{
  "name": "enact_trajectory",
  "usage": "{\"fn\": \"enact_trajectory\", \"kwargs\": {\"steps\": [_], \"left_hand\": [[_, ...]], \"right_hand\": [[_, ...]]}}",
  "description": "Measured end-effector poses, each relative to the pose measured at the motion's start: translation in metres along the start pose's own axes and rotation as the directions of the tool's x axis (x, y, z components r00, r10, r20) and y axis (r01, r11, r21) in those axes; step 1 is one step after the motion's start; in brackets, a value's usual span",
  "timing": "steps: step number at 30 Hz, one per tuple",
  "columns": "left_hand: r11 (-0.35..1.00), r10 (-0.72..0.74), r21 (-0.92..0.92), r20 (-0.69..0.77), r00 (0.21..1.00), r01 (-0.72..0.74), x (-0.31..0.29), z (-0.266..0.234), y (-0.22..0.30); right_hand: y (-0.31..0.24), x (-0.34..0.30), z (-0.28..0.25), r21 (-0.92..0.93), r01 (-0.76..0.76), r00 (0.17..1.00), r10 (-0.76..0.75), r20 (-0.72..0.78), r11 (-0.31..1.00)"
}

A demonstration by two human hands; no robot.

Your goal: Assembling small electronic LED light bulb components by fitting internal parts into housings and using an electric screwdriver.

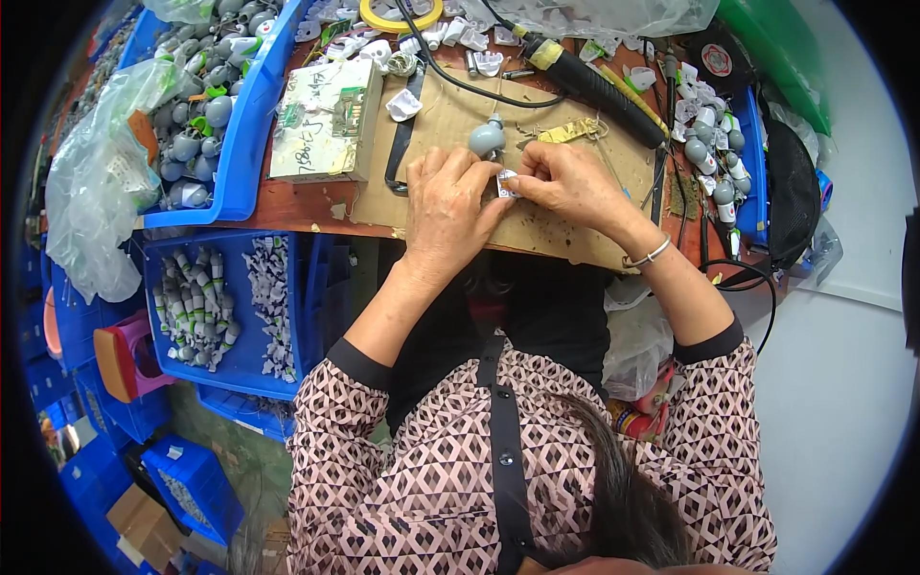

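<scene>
Over the cardboard on the worktable, my left hand (447, 203) and my right hand (573, 180) meet at a small white plastic piece (507, 185). Fingertips of both hands are closed on it, the left from one side and the right from the other. Just beyond the piece lies a round grey bulb-shaped part (487, 140), close to my left fingers; whether it is joined to the white piece I cannot tell. A yellow-taped strip (569, 130) with thin wire lies past my right hand.
A white box (321, 153) bearing a small circuit board stands left. A black-handled tool (604, 96) with a cable crosses the far right. Blue bins of grey bulb parts (251, 144) flank the left; another blue tray (754, 182) sits right. White plastic shells (403, 104) are scattered at the back.
</scene>
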State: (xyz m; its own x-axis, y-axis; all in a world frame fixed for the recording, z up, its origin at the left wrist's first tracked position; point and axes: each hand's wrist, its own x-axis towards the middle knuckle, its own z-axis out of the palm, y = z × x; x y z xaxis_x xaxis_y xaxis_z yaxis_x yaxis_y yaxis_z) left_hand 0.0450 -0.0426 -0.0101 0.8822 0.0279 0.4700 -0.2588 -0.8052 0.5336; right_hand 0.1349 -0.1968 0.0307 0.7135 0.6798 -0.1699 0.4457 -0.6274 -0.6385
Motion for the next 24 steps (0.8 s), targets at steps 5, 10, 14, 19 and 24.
{"fn": "enact_trajectory", "kwargs": {"steps": [5,10,14,19,24], "left_hand": [[1.0,0.024,-0.011,-0.016,1.0,-0.024,0.001,0.0,0.002],[0.999,0.044,0.004,-0.019,0.999,-0.044,-0.002,-0.001,-0.002],[0.998,0.066,0.02,-0.039,0.997,-0.065,0.0,0.0,-0.001],[0.999,0.04,0.041,-0.147,0.988,-0.034,0.005,-0.016,0.012],[0.779,-0.392,-0.441,0.21,0.896,0.445,0.004,-0.013,0.009]], "right_hand": [[0.018,-0.001,0.004,0.135,-0.061,0.998,0.062,-0.003,0.989],[0.003,0.002,0.001,0.248,-0.17,0.968,0.114,0.224,0.954],[0.006,0.001,-0.001,0.322,-0.205,0.963,0.132,0.235,0.924],[0.005,-0.002,0.003,0.59,-0.251,0.968,0.179,0.178,0.767],[0.001,-0.001,0.005,0.63,-0.23,0.973,0.155,0.172,0.741]]}}
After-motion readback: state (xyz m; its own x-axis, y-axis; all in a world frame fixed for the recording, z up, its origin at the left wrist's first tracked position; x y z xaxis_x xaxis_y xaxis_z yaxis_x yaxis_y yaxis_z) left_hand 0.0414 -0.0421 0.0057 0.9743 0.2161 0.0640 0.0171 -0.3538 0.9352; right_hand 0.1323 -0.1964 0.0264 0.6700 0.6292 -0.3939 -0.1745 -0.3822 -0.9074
